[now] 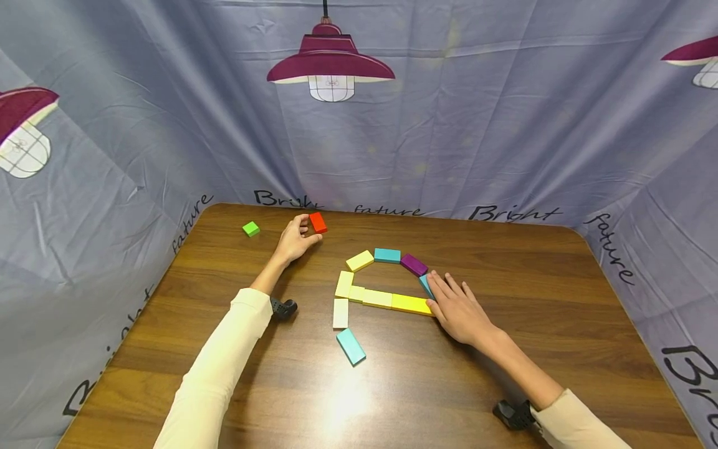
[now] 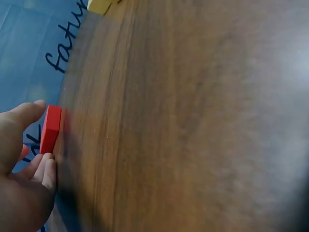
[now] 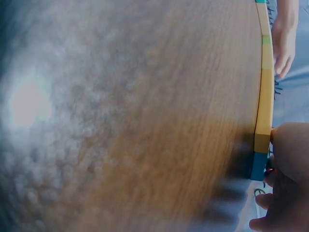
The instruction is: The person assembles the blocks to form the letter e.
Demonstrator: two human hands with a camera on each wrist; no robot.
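My left hand (image 1: pixel 294 240) reaches toward the far table edge beside a red block (image 1: pixel 318 222). In the left wrist view its thumb and fingers stand apart near the ends of the red block (image 2: pixel 50 129); a firm grip does not show. My right hand (image 1: pixel 461 312) lies with fingers stretched over a blue block (image 1: pixel 426 285), partly covering it. Its thumb is at the end of a bright yellow block (image 1: pixel 412 304). A purple block (image 1: pixel 414 264), a teal block (image 1: pixel 387 255) and a pale yellow block (image 1: pixel 360 260) curve away from it in a loop.
A straight row with a cream block (image 1: pixel 378 299) crosses the loop's base. Below its left end lie a white block (image 1: pixel 340 313) and a light turquoise block (image 1: pixel 351 347). A small green block (image 1: pixel 250 229) sits at the back left of the wooden table (image 1: pixel 538 280). Printed curtains hang behind.
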